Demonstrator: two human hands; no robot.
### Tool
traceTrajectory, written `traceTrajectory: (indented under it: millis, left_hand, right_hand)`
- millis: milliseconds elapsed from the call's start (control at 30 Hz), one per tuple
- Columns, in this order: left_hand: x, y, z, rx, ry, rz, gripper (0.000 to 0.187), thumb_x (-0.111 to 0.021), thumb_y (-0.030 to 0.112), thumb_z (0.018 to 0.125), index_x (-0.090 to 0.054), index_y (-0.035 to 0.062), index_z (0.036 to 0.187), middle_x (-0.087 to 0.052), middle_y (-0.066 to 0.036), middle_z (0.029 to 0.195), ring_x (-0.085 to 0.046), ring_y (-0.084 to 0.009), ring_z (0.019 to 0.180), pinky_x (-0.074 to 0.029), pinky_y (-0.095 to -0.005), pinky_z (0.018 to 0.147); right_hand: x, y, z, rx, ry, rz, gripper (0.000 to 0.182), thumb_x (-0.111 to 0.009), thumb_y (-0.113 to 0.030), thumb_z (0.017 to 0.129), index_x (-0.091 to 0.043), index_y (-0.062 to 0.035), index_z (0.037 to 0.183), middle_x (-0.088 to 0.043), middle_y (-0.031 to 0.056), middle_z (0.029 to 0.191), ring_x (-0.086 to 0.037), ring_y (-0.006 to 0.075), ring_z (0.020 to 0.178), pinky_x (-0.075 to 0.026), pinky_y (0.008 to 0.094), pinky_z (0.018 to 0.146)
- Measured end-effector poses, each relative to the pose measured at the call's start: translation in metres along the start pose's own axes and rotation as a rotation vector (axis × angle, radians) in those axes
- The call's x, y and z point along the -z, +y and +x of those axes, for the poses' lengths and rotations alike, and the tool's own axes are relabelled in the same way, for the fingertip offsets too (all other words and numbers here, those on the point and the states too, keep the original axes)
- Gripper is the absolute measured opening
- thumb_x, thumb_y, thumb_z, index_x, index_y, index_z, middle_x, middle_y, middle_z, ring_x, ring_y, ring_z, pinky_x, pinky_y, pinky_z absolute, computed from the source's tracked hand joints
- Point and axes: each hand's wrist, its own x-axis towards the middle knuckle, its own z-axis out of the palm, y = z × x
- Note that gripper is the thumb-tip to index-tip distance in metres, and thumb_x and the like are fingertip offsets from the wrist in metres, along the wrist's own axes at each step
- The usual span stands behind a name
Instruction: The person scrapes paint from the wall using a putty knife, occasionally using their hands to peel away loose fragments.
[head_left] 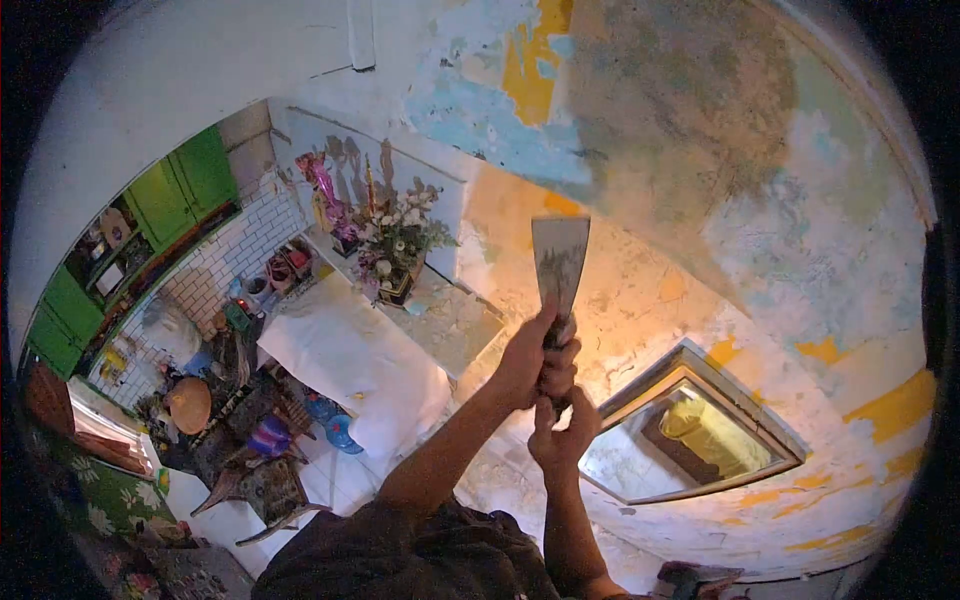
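A wide-bladed paint scraper (560,255) points upward in front of me, its flat metal blade smeared with grey marks. My left hand (530,365) is wrapped round its dark handle, the thumb laid along the base of the blade. Just below, my right hand (565,432) is closed at the lower end of the handle. Behind the blade spreads a wall (670,240) of worn paint, with pale blue, yellow, orange-lit and brown-grey patches. The blade's edge overlaps an orange patch in this view.
A framed glass pane (690,440) is set in the wall at lower right. Flowers (400,240) stand on a ledge at left, beside a white sheet (350,350). Further left are green cupboards (180,190), a cluttered counter and a wooden chair (265,490).
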Motion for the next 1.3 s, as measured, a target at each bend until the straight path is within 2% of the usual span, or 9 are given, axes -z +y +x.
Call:
traceTrajectory:
  millis: [233,600,800,867,933,1000,1033,1133,1300]
  left_hand:
    - [-0.027,0.054,0.023,-0.101,-0.025,0.033,0.046,-0.035,0.057,0.092,-0.040,0.0160,0.071,-0.025,0.006,0.047,-0.017,-0.0062,0.032,-0.014,-0.0241,0.030]
    - [-0.033,0.090,0.037,-0.044,-0.037,0.090,0.047,-0.040,0.057,0.090,-0.036,0.0150,0.071,-0.024,0.006,0.049,-0.019,-0.0048,0.035,-0.014,-0.0219,0.032]
    - [-0.043,0.097,0.034,-0.040,-0.068,0.030,0.042,-0.036,0.053,0.093,-0.043,0.0171,0.074,-0.022,0.007,0.048,-0.014,-0.0046,0.033,-0.013,-0.0226,0.031]
    - [-0.041,0.101,0.036,-0.040,-0.070,0.030,0.042,-0.035,0.053,0.093,-0.044,0.0170,0.074,-0.022,0.007,0.047,-0.015,-0.0047,0.033,-0.013,-0.0227,0.031]
    - [-0.044,0.107,0.036,-0.050,-0.090,0.043,0.042,-0.035,0.052,0.094,-0.045,0.0169,0.074,-0.021,0.007,0.047,-0.015,-0.0048,0.033,-0.013,-0.0228,0.030]
    - [-0.048,0.105,0.027,0.043,-0.022,0.024,0.043,-0.035,0.053,0.093,-0.046,0.0164,0.074,-0.021,0.007,0.048,-0.015,-0.0051,0.034,-0.014,-0.0230,0.031]
    - [-0.043,0.101,0.028,0.047,-0.077,0.010,0.043,-0.035,0.054,0.093,-0.046,0.0167,0.074,-0.021,0.007,0.048,-0.015,-0.0054,0.034,-0.014,-0.0232,0.031]
    - [-0.049,0.098,0.030,0.044,-0.048,0.015,0.043,-0.035,0.054,0.093,-0.046,0.0169,0.074,-0.022,0.007,0.048,-0.015,-0.0053,0.034,-0.014,-0.0231,0.031]
    - [-0.052,0.098,0.032,0.033,-0.055,0.016,0.043,-0.036,0.055,0.092,-0.046,0.0174,0.074,-0.022,0.007,0.048,-0.015,-0.0046,0.034,-0.014,-0.0228,0.031]
  right_hand:
    - [-0.040,-0.017,0.071,0.292,0.610,0.196,0.043,-0.057,-0.041,0.073,-0.044,-0.0022,0.087,-0.040,0.0101,0.087,-0.043,0.0232,0.078,-0.035,0.0353,0.072]
    - [-0.073,0.005,0.094,0.274,0.723,-0.008,0.028,-0.060,-0.043,0.075,-0.049,-0.0166,0.073,-0.043,0.0042,0.084,-0.040,0.0217,0.080,-0.030,0.0372,0.073]
    - [-0.064,-0.033,0.117,0.356,0.810,0.232,0.037,-0.065,-0.048,0.057,-0.050,-0.0169,0.071,-0.042,0.0038,0.084,-0.040,0.0258,0.080,-0.030,0.0401,0.069]
    - [-0.061,-0.021,0.111,0.383,0.571,0.221,0.053,-0.060,-0.057,0.075,-0.049,-0.0067,0.087,-0.039,0.0095,0.100,-0.038,0.0248,0.099,-0.030,0.0390,0.083]
    - [-0.050,-0.016,0.100,0.365,0.508,0.042,0.046,-0.060,-0.050,0.076,-0.049,-0.0064,0.087,-0.039,0.0073,0.097,-0.038,0.0263,0.098,-0.030,0.0376,0.086]
    - [-0.053,-0.026,0.093,-0.040,0.644,0.156,0.036,-0.061,-0.038,0.077,-0.047,-0.0063,0.087,-0.040,0.0068,0.099,-0.038,0.0256,0.099,-0.030,0.0384,0.089]
    - [-0.044,-0.039,0.091,0.132,0.547,-0.041,0.020,-0.058,-0.020,0.078,-0.046,-0.0086,0.088,-0.041,0.0063,0.100,-0.038,0.0244,0.102,-0.028,0.0391,0.094]
    - [-0.045,-0.054,0.110,0.379,0.558,0.301,0.018,-0.054,-0.021,0.079,-0.045,-0.0101,0.091,-0.042,0.0064,0.101,-0.039,0.0248,0.104,-0.025,0.0414,0.099]
    - [-0.039,-0.046,0.098,0.144,0.706,0.150,0.037,-0.050,-0.052,0.074,-0.051,-0.0159,0.080,-0.042,0.0067,0.096,-0.039,0.0285,0.097,-0.030,0.0471,0.086]
